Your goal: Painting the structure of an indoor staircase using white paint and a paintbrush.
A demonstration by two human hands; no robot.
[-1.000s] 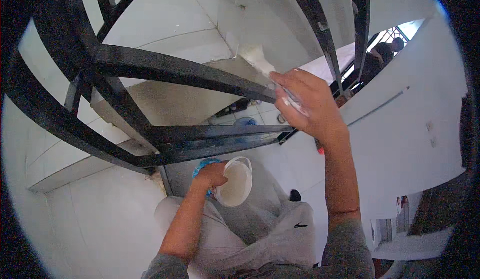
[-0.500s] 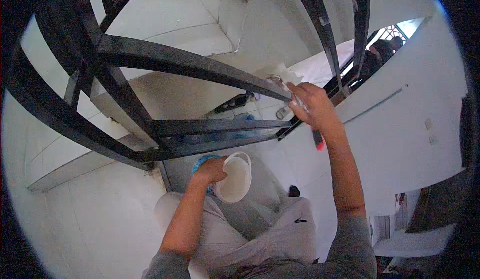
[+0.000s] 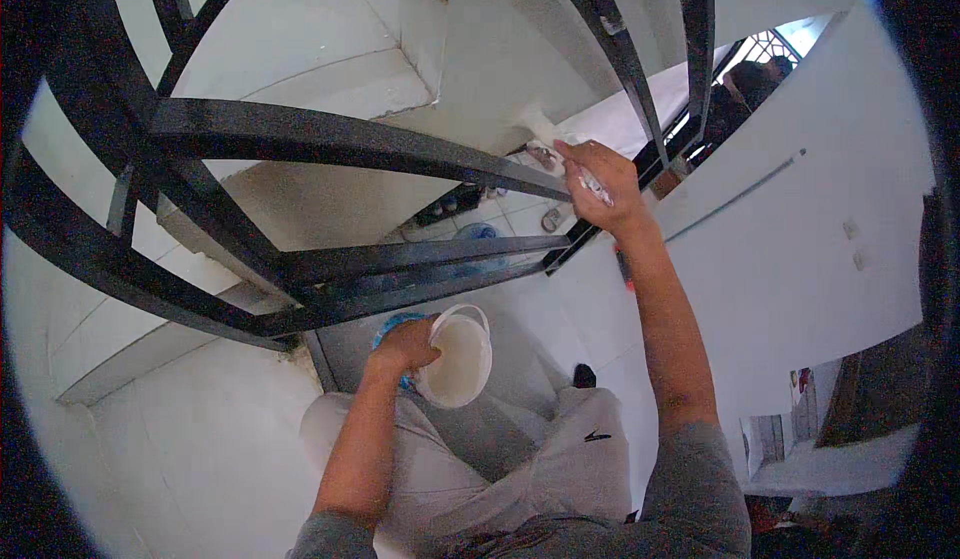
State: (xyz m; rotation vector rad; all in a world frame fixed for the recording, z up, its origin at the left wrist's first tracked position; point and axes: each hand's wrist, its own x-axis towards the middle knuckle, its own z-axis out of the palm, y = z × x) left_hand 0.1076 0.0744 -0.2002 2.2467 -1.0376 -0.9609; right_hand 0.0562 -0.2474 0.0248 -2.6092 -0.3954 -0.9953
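Just right of centre, in the upper half of the frame, the right hand [image 3: 612, 187] is closed around the paint-smeared handle of a brush [image 3: 546, 151]. From that hand the brush lies toward the upper left, its long axis slanting from the fist up to pale bristles near the lower edge of the grey wall [image 3: 520, 54]; whether they touch it cannot be told. The fist itself sits at the right end of a dark railing bar [image 3: 350, 139]. Below centre, the left hand [image 3: 410, 345] grips the near-left side of a white bucket [image 3: 485, 359] that holds pale liquid, with something blue [image 3: 394, 329] showing behind the fingers. The right hand is nearer the bristles; the bucket lies well apart, toward the lower left.

Compared with one second ago, the bristles sit farther right of the wall's corner, the railing appears shifted left in view, and the left hand keeps its hold.
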